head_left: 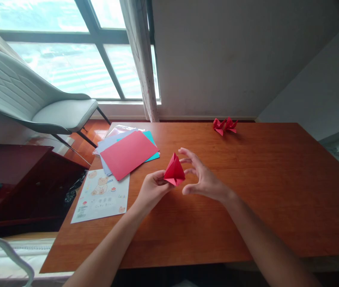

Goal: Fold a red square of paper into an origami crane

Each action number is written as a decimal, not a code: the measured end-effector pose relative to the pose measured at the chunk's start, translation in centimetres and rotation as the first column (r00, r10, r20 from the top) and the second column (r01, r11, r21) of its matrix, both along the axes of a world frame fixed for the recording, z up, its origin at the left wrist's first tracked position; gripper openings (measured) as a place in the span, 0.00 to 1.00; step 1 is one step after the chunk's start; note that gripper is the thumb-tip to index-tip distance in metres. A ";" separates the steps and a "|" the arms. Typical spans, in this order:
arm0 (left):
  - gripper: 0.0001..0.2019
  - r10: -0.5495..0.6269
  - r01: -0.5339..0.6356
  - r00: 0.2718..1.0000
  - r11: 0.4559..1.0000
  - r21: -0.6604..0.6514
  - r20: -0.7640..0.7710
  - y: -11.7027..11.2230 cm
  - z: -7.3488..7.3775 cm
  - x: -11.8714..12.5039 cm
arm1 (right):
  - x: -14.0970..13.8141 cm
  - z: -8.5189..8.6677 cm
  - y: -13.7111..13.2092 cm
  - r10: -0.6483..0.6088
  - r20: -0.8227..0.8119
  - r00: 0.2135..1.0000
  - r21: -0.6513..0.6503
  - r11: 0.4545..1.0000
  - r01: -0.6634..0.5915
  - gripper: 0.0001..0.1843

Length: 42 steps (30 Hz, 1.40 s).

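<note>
My left hand [152,188] pinches a folded red paper shape [174,172], a pointed origami form, and holds it just above the wooden table [247,191]. Right beside the paper, my right hand [201,177] hovers with its fingers spread and curved, holding nothing. Its fingertips are close to the fold but apart from it.
A stack of coloured sheets with a red one on top [127,154] lies at the table's left. A printed cartoon sheet [102,196] sits below it. Two finished red origami pieces [225,125] rest near the far edge. A grey chair [38,107] stands by the window.
</note>
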<state>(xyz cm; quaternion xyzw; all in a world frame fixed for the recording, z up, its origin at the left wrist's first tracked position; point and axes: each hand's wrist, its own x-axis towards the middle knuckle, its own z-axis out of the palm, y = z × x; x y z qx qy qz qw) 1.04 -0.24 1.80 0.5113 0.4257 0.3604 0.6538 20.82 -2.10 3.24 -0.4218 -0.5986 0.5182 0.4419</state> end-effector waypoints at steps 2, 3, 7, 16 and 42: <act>0.11 0.008 -0.007 1.000 1.000 -0.027 0.009 0.1 0.0 0.0 | -0.6 -0.5 -0.2 -0.033 0.036 0.999 -0.006 0.999 0.034 0.62; 0.11 0.004 -0.003 1.000 0.999 -0.035 0.020 0.1 -0.1 0.0 | -0.9 -0.8 -0.2 -0.049 0.040 0.998 -0.031 0.998 0.050 0.62; 0.12 -0.024 0.028 0.998 0.997 -0.065 0.059 -0.1 -0.5 0.2 | -1.8 -1.9 0.3 -0.105 -0.091 0.990 -0.197 0.977 0.086 0.52; 0.14 -0.087 0.088 0.996 0.995 -0.039 0.038 -0.5 -0.3 0.5 | -2.1 -2.1 0.6 -0.252 -0.163 0.954 -0.164 0.960 0.225 0.13; 0.15 -0.248 0.247 0.968 0.968 -0.031 -0.025 -0.7 0.3 0.5 | -1.6 -1.6 0.5 -0.412 -0.068 0.909 -0.105 0.909 0.404 0.16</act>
